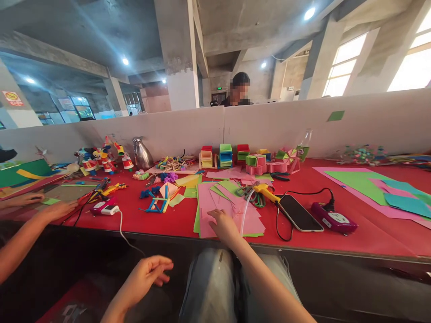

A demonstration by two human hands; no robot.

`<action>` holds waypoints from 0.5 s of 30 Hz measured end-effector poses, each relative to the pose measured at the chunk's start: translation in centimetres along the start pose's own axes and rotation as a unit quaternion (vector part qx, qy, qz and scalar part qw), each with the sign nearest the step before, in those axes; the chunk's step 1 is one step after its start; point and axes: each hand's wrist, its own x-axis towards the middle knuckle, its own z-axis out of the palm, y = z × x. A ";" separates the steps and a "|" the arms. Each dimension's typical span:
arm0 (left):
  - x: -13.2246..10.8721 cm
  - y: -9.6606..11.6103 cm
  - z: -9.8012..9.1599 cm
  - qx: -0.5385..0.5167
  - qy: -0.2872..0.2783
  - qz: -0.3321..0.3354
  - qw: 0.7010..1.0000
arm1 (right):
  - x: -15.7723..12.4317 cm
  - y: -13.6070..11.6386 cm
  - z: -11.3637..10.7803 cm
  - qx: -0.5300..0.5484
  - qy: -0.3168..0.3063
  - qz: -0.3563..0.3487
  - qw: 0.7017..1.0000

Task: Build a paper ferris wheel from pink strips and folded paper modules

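My right hand (222, 225) rests on a stack of pink paper (210, 202) at the table's front edge, its fingers stretched over the sheets. Green sheets (196, 222) show from under the pink ones. In the air in front of the table edge, my left hand (147, 274) is loosely bent, with fingers apart and nothing visible in it. Close to the paper stack lie a yellow glue gun (266, 192) with a cord and a smartphone (298, 211). A small frame of blue and yellow sticks (155, 202) lies left of the stack.
A purple power strip (335, 219) sits right of the phone, another (103, 206) on the left. Along the partition (168, 128) stand a steel jug (142, 152), coloured paper boxes (225, 156) and a glass bottle (304, 146). At far left a co-worker's hands (57, 211) work at the table.
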 end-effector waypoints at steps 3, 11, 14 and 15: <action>-1.2 -3.1 -0.6 0.110 -0.030 -0.080 0.990 | 2.2 -0.2 0.8 -0.061 -0.010 0.001 0.998; 0.8 0.6 0.7 0.447 0.168 -0.001 0.879 | 1.9 -3.1 2.2 -0.110 -0.018 -0.055 0.992; 1.2 3.1 -0.3 0.424 0.270 0.055 0.863 | -1.2 -6.6 4.6 -0.086 -0.072 -0.139 0.984; 1.1 3.7 -0.8 0.415 0.286 0.038 0.863 | -2.3 -7.6 5.6 -0.075 -0.102 -0.178 0.976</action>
